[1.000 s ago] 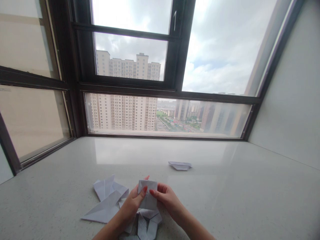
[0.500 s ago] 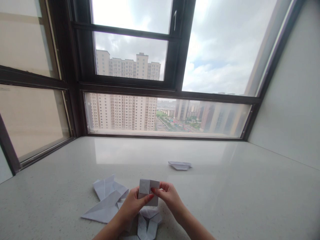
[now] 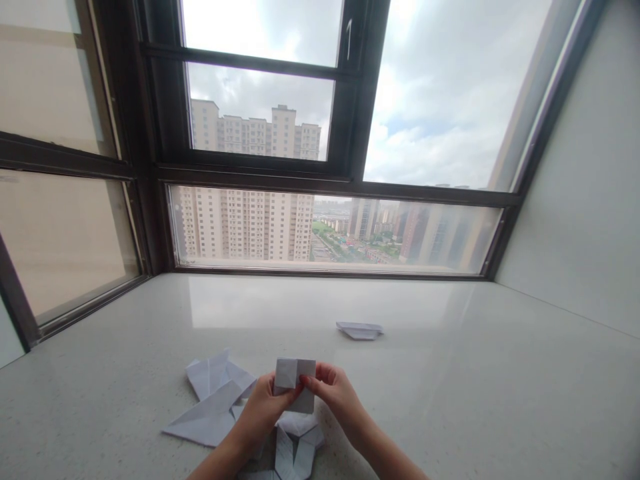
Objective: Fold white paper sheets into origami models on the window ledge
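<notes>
Holding the paper square up between both hands: left hand pinching its left side, right hand closed on the right side. It's basically square, no real long axis, so neither hand's nearer tbh. Pale ledge underneath, folded bits by my left forearm, one lone piece farther out toward the dark-framed window.

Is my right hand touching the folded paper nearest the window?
Apart: the head view shows counter between your right hand and that folded paper.
</notes>
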A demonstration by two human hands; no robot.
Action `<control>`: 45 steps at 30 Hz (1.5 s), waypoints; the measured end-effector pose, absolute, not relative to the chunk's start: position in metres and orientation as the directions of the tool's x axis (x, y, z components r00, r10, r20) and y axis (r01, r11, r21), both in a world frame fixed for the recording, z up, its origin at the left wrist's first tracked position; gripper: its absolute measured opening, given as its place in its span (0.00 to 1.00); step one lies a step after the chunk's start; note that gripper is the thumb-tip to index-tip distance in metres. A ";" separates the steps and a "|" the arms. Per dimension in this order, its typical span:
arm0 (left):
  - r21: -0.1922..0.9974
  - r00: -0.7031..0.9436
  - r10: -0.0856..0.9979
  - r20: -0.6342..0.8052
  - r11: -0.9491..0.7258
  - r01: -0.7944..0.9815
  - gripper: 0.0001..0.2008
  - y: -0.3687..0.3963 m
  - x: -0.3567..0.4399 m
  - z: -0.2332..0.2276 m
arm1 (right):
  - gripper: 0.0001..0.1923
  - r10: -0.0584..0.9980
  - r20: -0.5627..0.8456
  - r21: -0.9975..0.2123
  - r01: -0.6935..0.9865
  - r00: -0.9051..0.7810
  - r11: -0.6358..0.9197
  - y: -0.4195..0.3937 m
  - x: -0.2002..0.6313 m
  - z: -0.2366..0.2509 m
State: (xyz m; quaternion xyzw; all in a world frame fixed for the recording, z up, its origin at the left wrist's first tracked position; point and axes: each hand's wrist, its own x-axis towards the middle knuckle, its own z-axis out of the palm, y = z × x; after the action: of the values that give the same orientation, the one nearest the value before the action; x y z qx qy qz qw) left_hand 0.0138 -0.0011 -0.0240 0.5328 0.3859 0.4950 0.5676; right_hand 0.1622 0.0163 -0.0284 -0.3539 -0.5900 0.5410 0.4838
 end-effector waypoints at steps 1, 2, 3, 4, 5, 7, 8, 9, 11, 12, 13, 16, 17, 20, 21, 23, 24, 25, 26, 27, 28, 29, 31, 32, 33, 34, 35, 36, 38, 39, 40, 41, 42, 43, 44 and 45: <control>0.986 0.199 0.976 0.085 -0.054 -0.159 0.11 -0.001 0.014 -0.023 | 0.17 0.945 0.181 -0.982 -0.112 -0.274 0.155 0.017 0.162 -0.029; 0.985 0.190 0.979 0.078 -0.046 -0.167 0.12 -0.001 0.014 -0.022 | 0.17 0.949 0.169 -0.983 -0.116 -0.265 0.142 0.017 0.162 -0.030; 0.984 0.181 0.981 0.071 -0.039 -0.174 0.12 -0.002 0.014 -0.021 | 0.17 0.954 0.158 -0.985 -0.115 -0.255 0.132 0.017 0.162 -0.031; 0.984 0.172 0.983 0.064 -0.033 -0.178 0.12 -0.002 0.015 -0.019 | 0.17 0.958 0.153 -0.986 -0.109 -0.244 0.129 0.017 0.162 -0.031; 0.984 0.164 0.985 0.058 -0.028 -0.179 0.12 -0.002 0.015 -0.018 | 0.17 0.960 0.154 -0.986 -0.100 -0.233 0.134 0.017 0.162 -0.031; 0.984 0.154 0.987 0.053 -0.025 -0.178 0.12 -0.003 0.015 -0.017 | 0.16 0.964 0.162 -0.986 -0.085 -0.212 0.147 0.017 0.163 -0.030; 0.984 0.150 0.987 0.053 -0.026 -0.176 0.12 -0.003 0.015 -0.017 | 0.16 0.965 0.161 -0.986 -0.082 -0.205 0.147 0.016 0.163 -0.029; 0.985 0.148 0.987 0.055 -0.029 -0.173 0.12 -0.003 0.015 -0.017 | 0.16 0.967 0.157 -0.986 -0.081 -0.199 0.144 0.016 0.164 -0.028; 0.986 0.154 0.986 0.063 -0.038 -0.164 0.13 -0.002 0.015 -0.020 | 0.16 0.970 0.145 -0.988 -0.087 -0.193 0.130 0.015 0.165 -0.027; 0.987 0.169 0.983 0.066 -0.039 -0.158 0.14 -0.001 0.014 -0.022 | 0.16 0.971 0.140 -0.988 -0.091 -0.195 0.125 0.015 0.165 -0.026; 0.987 0.192 0.979 0.068 -0.038 -0.156 0.15 0.001 0.013 -0.023 | 0.17 0.971 0.136 -0.988 -0.095 -0.196 0.119 0.015 0.165 -0.026; 0.986 0.268 0.961 0.071 -0.026 -0.167 0.20 0.004 0.012 -0.026 | 0.18 0.975 0.125 -0.990 -0.090 -0.182 0.110 0.015 0.166 -0.025; 0.984 0.280 0.958 0.066 -0.015 -0.178 0.21 0.004 0.011 -0.027 | 0.18 0.977 0.125 -0.990 -0.084 -0.174 0.112 0.015 0.166 -0.024; 0.975 0.282 0.959 0.028 0.036 -0.218 0.23 0.006 0.011 -0.027 | 0.18 0.978 0.128 -0.990 -0.076 -0.165 0.117 0.015 0.166 -0.023; 0.972 0.276 0.961 0.022 0.044 -0.229 0.23 0.006 0.011 -0.027 | 0.18 0.978 0.128 -0.990 -0.079 -0.164 0.116 0.015 0.166 -0.023; 0.972 0.272 0.961 0.046 0.020 -0.236 0.23 0.007 0.010 -0.028 | 0.18 0.979 0.125 -0.990 -0.079 -0.159 0.114 0.015 0.166 -0.023; 0.973 0.274 0.959 0.074 -0.009 -0.232 0.23 0.007 0.009 -0.028 | 0.18 0.980 0.125 -0.991 -0.075 -0.157 0.115 0.015 0.166 -0.023; 0.973 0.276 0.955 0.104 -0.040 -0.227 0.22 0.008 0.009 -0.028 | 0.18 0.979 0.128 -0.991 -0.068 -0.157 0.118 0.015 0.167 -0.023; 0.973 0.281 0.951 0.129 -0.066 -0.223 0.22 0.008 0.008 -0.028 | 0.18 0.978 0.130 -0.991 -0.063 -0.160 0.121 0.016 0.167 -0.023; 0.972 0.285 0.948 0.145 -0.083 -0.220 0.21 0.008 0.007 -0.028 | 0.18 0.977 0.132 -0.991 -0.060 -0.165 0.123 0.016 0.167 -0.023; 0.971 0.286 0.946 0.154 -0.092 -0.219 0.21 0.008 0.007 -0.028 | 0.18 0.977 0.132 -0.991 -0.059 -0.169 0.124 0.016 0.166 -0.024; 0.971 0.286 0.945 0.157 -0.095 -0.217 0.21 0.008 0.007 -0.027 | 0.18 0.976 0.132 -0.991 -0.061 -0.174 0.123 0.016 0.166 -0.024; 0.972 0.278 0.947 0.160 -0.101 -0.213 0.20 0.007 0.006 -0.027 | 0.19 0.975 0.123 -0.991 -0.071 -0.184 0.112 0.016 0.166 -0.024; 0.972 0.271 0.949 0.162 -0.106 -0.209 0.20 0.007 0.006 -0.027 | 0.19 0.975 0.115 -0.992 -0.076 -0.189 0.102 0.016 0.165 -0.024; 0.973 0.265 0.951 0.162 -0.108 -0.204 0.20 0.006 0.006 -0.027 | 0.19 0.976 0.104 -0.993 -0.079 -0.193 0.090 0.016 0.165 -0.023; 0.973 0.260 0.952 0.161 -0.110 -0.201 0.20 0.006 0.007 -0.026 | 0.20 0.977 0.092 -0.994 -0.082 -0.192 0.078 0.016 0.164 -0.023; 0.974 0.258 0.953 0.160 -0.109 -0.201 0.21 0.005 0.007 -0.026 | 0.20 0.979 0.083 -0.994 -0.085 -0.189 0.068 0.016 0.164 -0.023; 0.973 0.259 0.952 0.160 -0.108 -0.203 0.21 0.004 0.007 -0.025 | 0.20 0.980 0.078 -0.994 -0.085 -0.183 0.063 0.016 0.164 -0.022; 0.971 0.265 0.950 0.163 -0.106 -0.216 0.21 0.003 0.009 -0.023 | 0.19 0.982 0.079 -0.995 -0.079 -0.169 0.066 0.016 0.165 -0.022; 0.969 0.270 0.949 0.165 -0.105 -0.222 0.21 0.002 0.009 -0.021 | 0.19 0.983 0.083 -0.995 -0.072 -0.165 0.072 0.017 0.166 -0.021; 0.969 0.273 0.948 0.164 -0.103 -0.225 0.21 0.001 0.010 -0.020 | 0.19 0.983 0.088 -0.995 -0.057 -0.162 0.080 0.018 0.168 -0.022; 0.970 0.277 0.948 0.157 -0.096 -0.221 0.22 0.001 0.011 -0.019 | 0.19 0.983 0.090 -0.996 -0.034 -0.160 0.085 0.021 0.171 -0.022; 0.974 0.280 0.949 0.144 -0.085 -0.211 0.23 0.000 0.011 -0.019 | 0.19 0.983 0.090 -0.996 -0.004 -0.158 0.091 0.024 0.174 -0.023; 0.978 0.278 0.952 0.125 -0.071 -0.195 0.24 0.000 0.012 -0.018 | 0.19 0.984 0.090 -0.995 0.037 -0.155 0.097 0.027 0.179 -0.024; 0.983 0.269 0.958 0.102 -0.056 -0.175 0.25 0.001 0.011 -0.018 | 0.19 0.984 0.089 -0.990 0.091 -0.151 0.104 0.031 0.185 -0.025; 0.987 0.250 0.965 0.079 -0.041 -0.154 0.27 0.002 0.011 -0.019 | 0.19 0.985 0.091 -0.981 0.159 -0.144 0.114 0.035 0.191 -0.026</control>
State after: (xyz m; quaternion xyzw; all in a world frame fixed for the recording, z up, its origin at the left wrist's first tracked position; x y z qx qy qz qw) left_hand 0.0111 0.0016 -0.0185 0.5368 0.3778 0.4821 0.5802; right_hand 0.1909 0.0352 -0.0257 -0.4784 -0.5981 0.4630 0.4462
